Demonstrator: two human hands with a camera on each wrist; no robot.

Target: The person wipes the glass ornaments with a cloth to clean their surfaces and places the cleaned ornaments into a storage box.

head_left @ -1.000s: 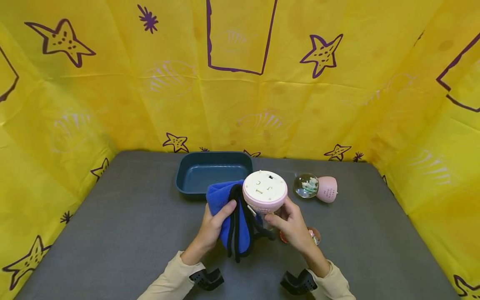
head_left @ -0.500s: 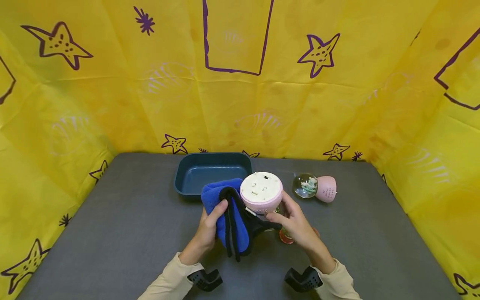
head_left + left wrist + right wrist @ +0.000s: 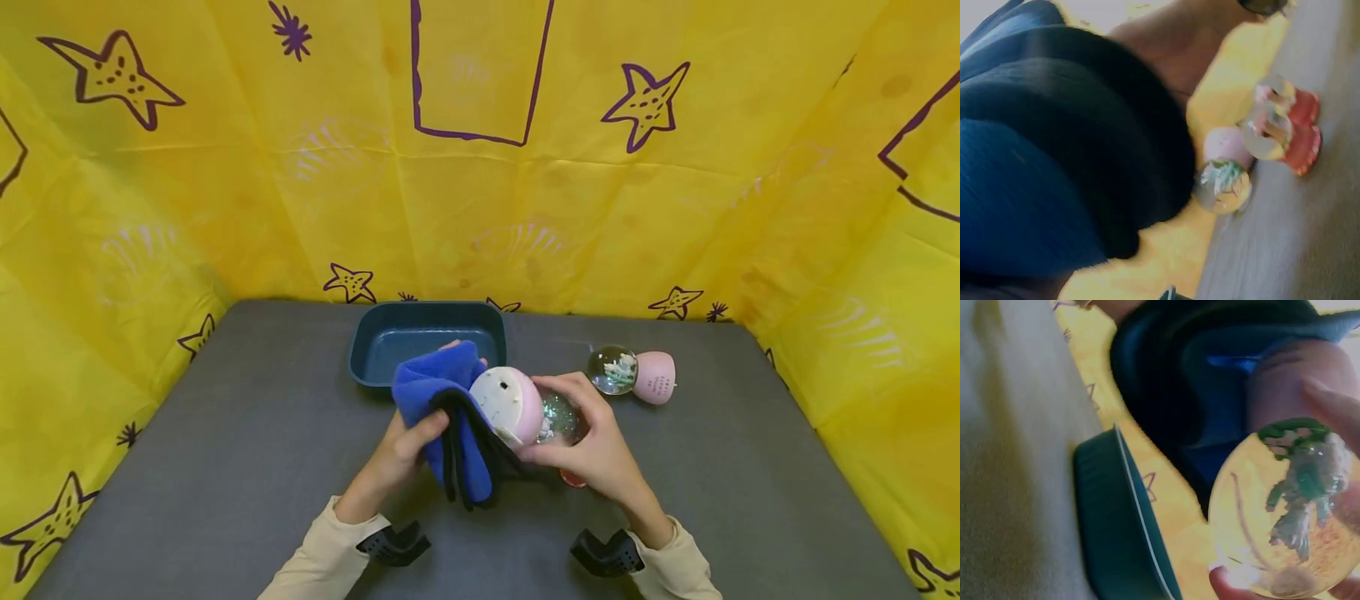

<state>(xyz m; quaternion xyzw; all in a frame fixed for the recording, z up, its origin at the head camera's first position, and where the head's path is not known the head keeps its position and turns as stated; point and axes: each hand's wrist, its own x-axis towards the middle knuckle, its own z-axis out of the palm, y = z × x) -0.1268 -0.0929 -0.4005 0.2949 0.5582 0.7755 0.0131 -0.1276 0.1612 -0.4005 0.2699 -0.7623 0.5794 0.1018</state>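
Head view, snow globe between right hand, gripping it, and left hand, clasping blue cloth

1. Cloth in left hand: blue, edged black.
2. Snow globe in right hand: pink-based, white-bottomed.
3. Second globe beyond right hand: pink-based.
4. Tray beyond left hand: dark teal.
5. Bench beneath both hands: grey.
6. Backdrop beyond both hands: yellow, starfish-patterned in purple.
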